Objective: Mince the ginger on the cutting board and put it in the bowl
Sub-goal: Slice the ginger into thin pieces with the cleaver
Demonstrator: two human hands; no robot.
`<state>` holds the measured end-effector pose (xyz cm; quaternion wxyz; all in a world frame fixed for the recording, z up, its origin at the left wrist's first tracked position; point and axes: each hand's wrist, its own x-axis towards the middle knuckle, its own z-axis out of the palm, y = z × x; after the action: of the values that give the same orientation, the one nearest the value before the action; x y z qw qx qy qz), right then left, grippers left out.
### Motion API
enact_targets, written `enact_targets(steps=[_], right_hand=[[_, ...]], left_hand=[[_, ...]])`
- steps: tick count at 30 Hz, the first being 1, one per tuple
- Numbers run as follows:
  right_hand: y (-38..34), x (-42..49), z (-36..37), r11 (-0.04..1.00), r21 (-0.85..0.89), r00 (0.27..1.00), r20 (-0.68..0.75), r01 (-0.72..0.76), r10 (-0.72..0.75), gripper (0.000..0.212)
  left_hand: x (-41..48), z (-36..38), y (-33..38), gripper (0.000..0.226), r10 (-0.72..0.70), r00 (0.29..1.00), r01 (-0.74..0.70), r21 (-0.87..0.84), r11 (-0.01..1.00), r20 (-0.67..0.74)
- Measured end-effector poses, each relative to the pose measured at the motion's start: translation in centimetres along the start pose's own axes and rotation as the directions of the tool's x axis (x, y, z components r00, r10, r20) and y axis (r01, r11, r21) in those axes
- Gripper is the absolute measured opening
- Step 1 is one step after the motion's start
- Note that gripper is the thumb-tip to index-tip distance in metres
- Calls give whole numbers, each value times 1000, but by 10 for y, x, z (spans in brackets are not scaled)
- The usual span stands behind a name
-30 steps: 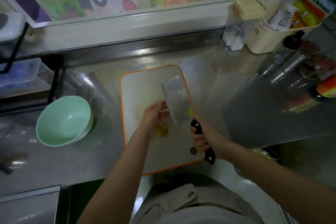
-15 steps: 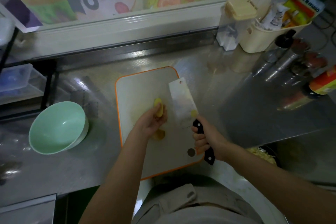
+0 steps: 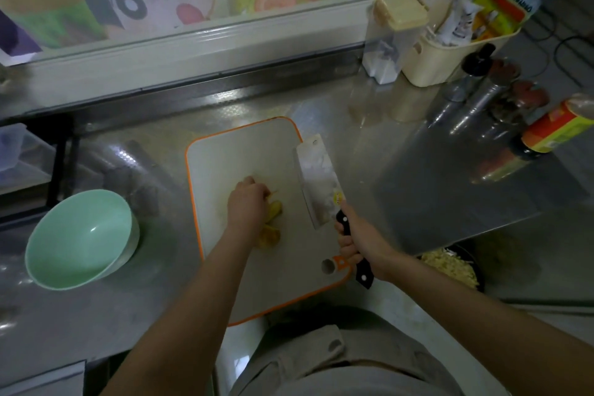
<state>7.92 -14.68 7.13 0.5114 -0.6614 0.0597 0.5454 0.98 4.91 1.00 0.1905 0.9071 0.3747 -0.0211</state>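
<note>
Ginger (image 3: 274, 210) lies on the board (image 3: 244, 151), held down by the curled left hand (image 3: 247, 204). Right hand (image 3: 361, 243) grips the knife (image 3: 318, 185) just beside it. The bowl (image 3: 80, 238) sits off to the left.

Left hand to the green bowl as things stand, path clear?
Probably yes. The left hand holds the ginger; the green bowl stands on the counter left of the cutting board, with only bare steel between. The cleaver is in the right hand, on the other side.

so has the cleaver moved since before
Yes: the cleaver in the right hand has shifted right over the cutting board, its tip now past the board's right edge, away from the left hand holding the ginger.
</note>
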Motion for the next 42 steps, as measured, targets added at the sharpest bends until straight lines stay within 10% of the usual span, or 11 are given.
enact_targets(steps=[13,20,25,30,42], right_hand=[[3,-2,3,994,-50,995,-16,93,-93,49],[10,14,6,951,-270,981,-74,153,-179,52],[18,30,8,847,-472,951,-54,245,-305,55],[23,33,11,741,-592,930,44,318,-364,53],[24,26,30,492,-788,907,194,371,-374,59]], left_hand=[[-5,11,2,32,-42,990,45,-16,999,132],[-31,5,-13,31,-184,972,164,-137,977,-147],[-61,14,-24,37,-397,918,376,-283,882,-19],[-72,16,-17,40,-383,913,374,-664,648,141],[-82,17,-8,22,-382,919,292,-825,484,102]])
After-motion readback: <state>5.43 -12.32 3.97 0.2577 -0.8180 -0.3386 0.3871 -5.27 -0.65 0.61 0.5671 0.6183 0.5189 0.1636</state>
